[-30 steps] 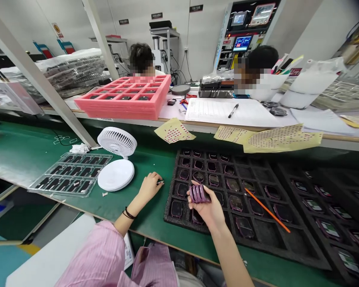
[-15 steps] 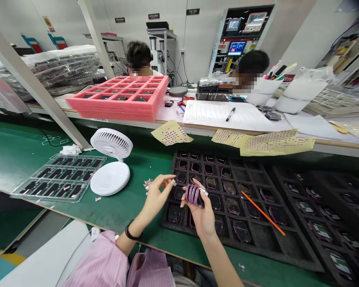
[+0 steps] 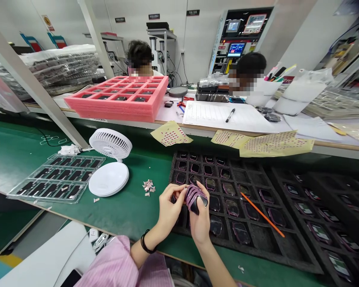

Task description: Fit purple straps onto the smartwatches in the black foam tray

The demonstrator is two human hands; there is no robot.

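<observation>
A small stack of purple-framed watch cases (image 3: 194, 196) is held in my right hand (image 3: 201, 223), its thumb across the dark front face. My left hand (image 3: 169, 205) meets the stack from the left, thumb and index finger pinched at its edge; what they hold, if anything, is too small to make out. Both hands are over the left part of a black foam tray (image 3: 265, 239), whose compartments hold more purple-framed cases. Small pale pieces (image 3: 148, 186) lie in a loose pile on the green table, left of my hands.
An orange stick (image 3: 263, 215) lies across the foam tray. Left stand a white fan (image 3: 109, 179) and a clear tray (image 3: 52, 179) of black parts. The shelf holds a pink foam tray (image 3: 113, 107) and papers (image 3: 221, 115). Two people sit beyond.
My left hand has moved right and down to the stack, uncovering the pale pieces. The stack has turned, showing more of its dark front face, and my right thumb now lies on it.
</observation>
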